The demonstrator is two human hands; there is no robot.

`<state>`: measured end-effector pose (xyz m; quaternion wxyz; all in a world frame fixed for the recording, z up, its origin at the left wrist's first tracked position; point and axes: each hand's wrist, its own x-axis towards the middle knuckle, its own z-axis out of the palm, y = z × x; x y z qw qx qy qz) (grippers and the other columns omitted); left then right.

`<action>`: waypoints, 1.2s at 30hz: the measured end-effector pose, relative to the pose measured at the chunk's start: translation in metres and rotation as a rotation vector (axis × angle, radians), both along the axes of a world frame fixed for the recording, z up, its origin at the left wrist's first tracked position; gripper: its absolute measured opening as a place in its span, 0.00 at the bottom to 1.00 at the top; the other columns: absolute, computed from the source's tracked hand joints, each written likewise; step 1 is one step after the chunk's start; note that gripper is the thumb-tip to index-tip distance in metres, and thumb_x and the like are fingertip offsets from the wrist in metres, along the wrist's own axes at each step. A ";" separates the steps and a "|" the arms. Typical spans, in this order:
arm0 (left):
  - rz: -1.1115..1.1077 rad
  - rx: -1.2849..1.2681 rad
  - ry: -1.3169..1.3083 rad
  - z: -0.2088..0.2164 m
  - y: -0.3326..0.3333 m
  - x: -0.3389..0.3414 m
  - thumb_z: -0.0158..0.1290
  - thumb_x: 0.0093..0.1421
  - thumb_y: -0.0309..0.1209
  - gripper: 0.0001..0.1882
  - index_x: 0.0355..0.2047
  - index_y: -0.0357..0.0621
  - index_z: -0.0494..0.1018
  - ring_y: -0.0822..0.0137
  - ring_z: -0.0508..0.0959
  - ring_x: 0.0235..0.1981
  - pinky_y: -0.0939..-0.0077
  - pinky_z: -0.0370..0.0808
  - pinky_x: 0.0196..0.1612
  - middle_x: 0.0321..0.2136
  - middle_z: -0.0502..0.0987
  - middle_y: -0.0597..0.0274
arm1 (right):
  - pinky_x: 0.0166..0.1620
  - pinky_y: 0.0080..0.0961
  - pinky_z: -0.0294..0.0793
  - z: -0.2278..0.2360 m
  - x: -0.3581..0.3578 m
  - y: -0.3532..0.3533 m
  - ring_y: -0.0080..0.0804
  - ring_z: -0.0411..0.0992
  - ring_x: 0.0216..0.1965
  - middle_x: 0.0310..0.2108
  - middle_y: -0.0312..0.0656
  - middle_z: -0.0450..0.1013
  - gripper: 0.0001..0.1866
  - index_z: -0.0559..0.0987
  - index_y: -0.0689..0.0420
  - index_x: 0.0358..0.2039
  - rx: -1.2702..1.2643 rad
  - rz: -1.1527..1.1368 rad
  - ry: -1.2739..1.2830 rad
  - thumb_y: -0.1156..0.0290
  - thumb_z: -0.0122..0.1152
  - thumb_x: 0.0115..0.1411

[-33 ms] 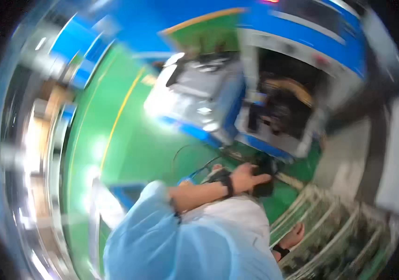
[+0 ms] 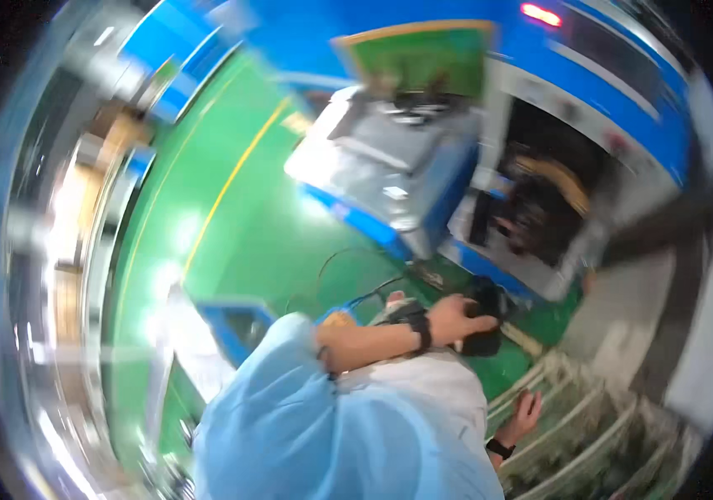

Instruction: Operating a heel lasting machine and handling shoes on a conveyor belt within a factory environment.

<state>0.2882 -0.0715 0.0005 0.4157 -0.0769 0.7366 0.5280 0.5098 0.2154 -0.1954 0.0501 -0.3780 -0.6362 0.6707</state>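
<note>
My left hand [image 2: 454, 320], with a dark band at the wrist, reaches across in front of my body. Its fingers look spread over a black object [image 2: 483, 315] too blurred to name; whether they touch it I cannot tell. Lower right, my right hand [image 2: 524, 417] hangs beside a rack of pale bars [image 2: 569, 417], also with a dark wristband. Its fingers are apart and nothing shows in them.
A grey-and-blue machine [image 2: 390, 158] stands ahead, beside a blue-and-white machine with a dark opening [image 2: 548, 175]. A thin dark cable [image 2: 348, 252] curls on the green floor [image 2: 240, 225], which bears a yellow line. A blue-framed panel [image 2: 240, 325] stands at my left.
The machines have shifted rightward in the picture as my view turned. My left hand sits slightly farther right, still over the black object. My right hand's fingers show more plainly apart.
</note>
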 end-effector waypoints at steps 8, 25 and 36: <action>0.473 -0.049 0.395 -0.051 -0.130 0.057 0.60 0.50 0.58 0.38 0.42 0.30 0.78 0.45 0.76 0.45 0.61 0.73 0.50 0.41 0.74 0.41 | 0.60 0.37 0.68 0.083 -0.206 -0.167 0.41 0.69 0.57 0.59 0.50 0.68 0.30 0.60 0.59 0.68 -0.759 0.851 -0.173 0.57 0.49 0.71; 1.684 -1.675 0.351 -0.037 -0.394 0.460 0.68 0.46 0.33 0.15 0.30 0.39 0.77 0.45 0.78 0.45 0.59 0.75 0.50 0.46 0.76 0.42 | 0.39 0.26 0.76 0.074 -0.281 -0.393 0.32 0.77 0.38 0.42 0.45 0.76 0.28 0.64 0.61 0.64 0.015 1.482 -0.561 0.64 0.56 0.67; 1.585 -1.173 -0.842 -0.133 -0.435 0.544 0.65 0.47 0.45 0.27 0.39 0.34 0.80 0.41 0.76 0.50 0.59 0.75 0.55 0.49 0.72 0.35 | 0.35 0.18 0.72 0.083 -0.277 -0.473 0.20 0.72 0.33 0.36 0.38 0.75 0.28 0.67 0.67 0.63 0.443 1.782 -0.325 0.68 0.59 0.65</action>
